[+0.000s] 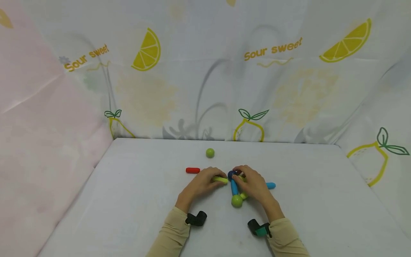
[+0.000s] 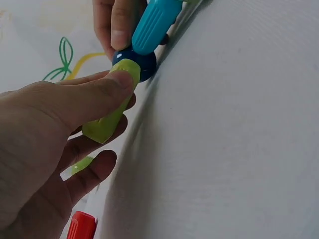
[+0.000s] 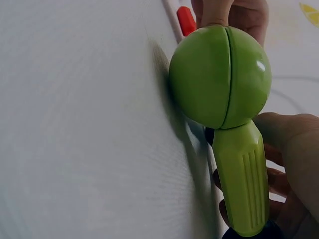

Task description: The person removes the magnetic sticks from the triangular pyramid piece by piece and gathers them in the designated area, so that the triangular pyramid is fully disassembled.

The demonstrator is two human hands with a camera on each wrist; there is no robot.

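Along 12 o'clock, the far edge of the white tabletop (image 1: pixel 106 200) stands against a white cloth printed with lemons (image 1: pixel 192 43). Broad white surface stretches from the left hand (image 1: pixel 204 181) toward the 8 o'clock edge and from the right hand (image 1: pixel 253 184) toward 4 o'clock; the room between the hands is narrow.

The left hand pinches a yellow-green ridged rod (image 1: pixel 220 179) between thumb and fingers, its tip close to a glossy dark blue ball (image 1: pixel 231 174); whether they touch I cannot tell. The right hand grips a joined piece at that ball. From the ball a light blue ridged rod (image 1: pixel 234 187) runs to 6 o'clock, ending at a glossy green ball (image 1: pixel 237 201), from which a second yellow-green rod (image 3: pixel 241 181) runs under the right hand.

Green balls number two, the other (image 1: pixel 210 152) lying near the 12 o'clock edge. Light blue rods also number two, the loose one (image 1: pixel 271 185) at the right hand's 3 o'clock. One loose red rod (image 1: pixel 193 170) lies at the left hand's 10 o'clock. Pieces under the right hand are partly hidden.

"Sour sweet" is readable twice on the cloth, toward 11 and 1 o'clock.
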